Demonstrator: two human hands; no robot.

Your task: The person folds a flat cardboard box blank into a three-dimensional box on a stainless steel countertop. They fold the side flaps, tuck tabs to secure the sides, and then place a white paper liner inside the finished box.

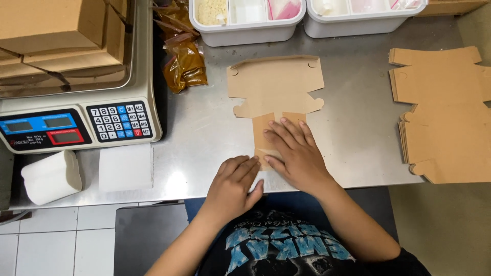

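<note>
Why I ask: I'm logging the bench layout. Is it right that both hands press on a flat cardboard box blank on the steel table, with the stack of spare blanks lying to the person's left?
Not quite. The head view shows both the left hand and the right hand on the flat cardboard box blank on the steel table, but the stack of spare blanks lies to the person's right.

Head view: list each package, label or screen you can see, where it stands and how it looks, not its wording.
Flat carton blank: table centre, brown, under right hand; left hand beside.
Blank stack: right, brown.
Scale screens: left, grey on blue panel.
Folded boxes: on scale, brown.
Sauce sachets: beside scale, clear, brownish.
</note>
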